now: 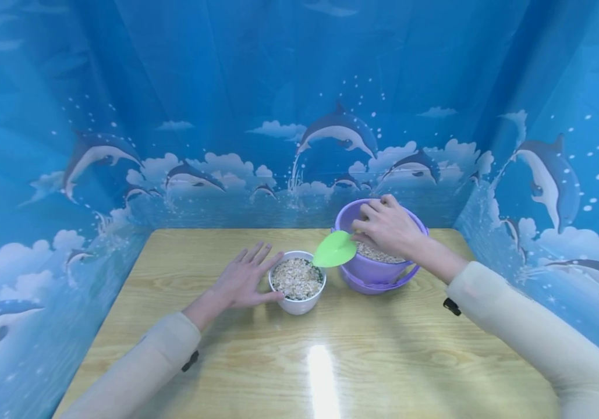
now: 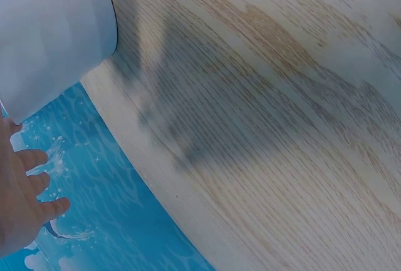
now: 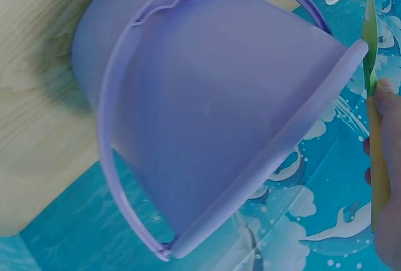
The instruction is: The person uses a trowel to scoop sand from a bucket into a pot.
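Observation:
A white pot [image 1: 299, 306] stands on the table, filled to near its rim with beige flakes [image 1: 297, 278] and edged with dark green bits. My left hand [image 1: 247, 280] is spread at its left side, fingers straight, thumb and fingertips right at the rim. My right hand [image 1: 385, 227] is over the purple bucket [image 1: 369, 270] and grips a toy shovel [image 1: 335, 249] with a green leaf-shaped blade. The shovel's yellow handle [image 3: 378, 164] shows in the right wrist view. The blade tip reaches to the pot's right rim. More beige flakes [image 1: 375, 254] lie inside the bucket.
The bucket's purple handle [image 3: 109, 133] hangs down along its near side. Underneath is a light wooden table [image 1: 215, 361], with a bright reflection near its front. Blue dolphin-print curtain [image 1: 257, 75] encloses the back and both sides.

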Tool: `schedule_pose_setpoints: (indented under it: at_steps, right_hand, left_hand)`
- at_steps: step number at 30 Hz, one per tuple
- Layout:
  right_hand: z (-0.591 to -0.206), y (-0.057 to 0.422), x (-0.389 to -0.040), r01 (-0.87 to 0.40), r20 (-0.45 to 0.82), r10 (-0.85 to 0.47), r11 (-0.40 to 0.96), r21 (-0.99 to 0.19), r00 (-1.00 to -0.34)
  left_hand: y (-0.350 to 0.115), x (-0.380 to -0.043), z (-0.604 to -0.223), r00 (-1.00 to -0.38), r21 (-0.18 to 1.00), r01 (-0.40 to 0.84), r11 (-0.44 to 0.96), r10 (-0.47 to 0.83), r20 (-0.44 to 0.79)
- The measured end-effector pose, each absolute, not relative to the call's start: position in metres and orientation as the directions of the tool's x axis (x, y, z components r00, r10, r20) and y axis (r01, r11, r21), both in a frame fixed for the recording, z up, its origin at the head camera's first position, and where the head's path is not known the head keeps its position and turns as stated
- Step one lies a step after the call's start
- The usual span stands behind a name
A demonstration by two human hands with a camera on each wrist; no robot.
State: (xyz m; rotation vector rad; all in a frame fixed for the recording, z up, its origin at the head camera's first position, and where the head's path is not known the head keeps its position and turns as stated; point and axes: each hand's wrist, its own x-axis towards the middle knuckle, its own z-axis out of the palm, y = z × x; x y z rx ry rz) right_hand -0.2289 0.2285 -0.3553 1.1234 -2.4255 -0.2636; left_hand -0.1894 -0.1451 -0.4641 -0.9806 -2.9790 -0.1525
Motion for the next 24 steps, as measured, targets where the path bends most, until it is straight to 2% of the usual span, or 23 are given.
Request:
schedule_pose_setpoints:
  at_steps: [7,18,24]
  right_hand:
    - [-0.357,0.244,-0.225,-0.668,0.374,-0.716,0.692,0.273,-0.589]
    - [-0.359,0.268,-0.226,-0.651,0.455,-0.678,0.719,0.244,-0.577]
    - [-0.359,0.277,-0.225,-0.63,0.461,-0.633,0.754,0.187,-0.621]
  left_hand:
    - [-0.145,-0.189,-0.464,-0.808,0.093,0.589,0.803,0.589,0.033]
    - [-0.145,-0.189,-0.462,-0.805,0.096,0.593,0.8,0.592,0.037]
    - [-0.144,-0.189,-0.462,-0.805,0.091,0.592,0.801,0.592,0.028]
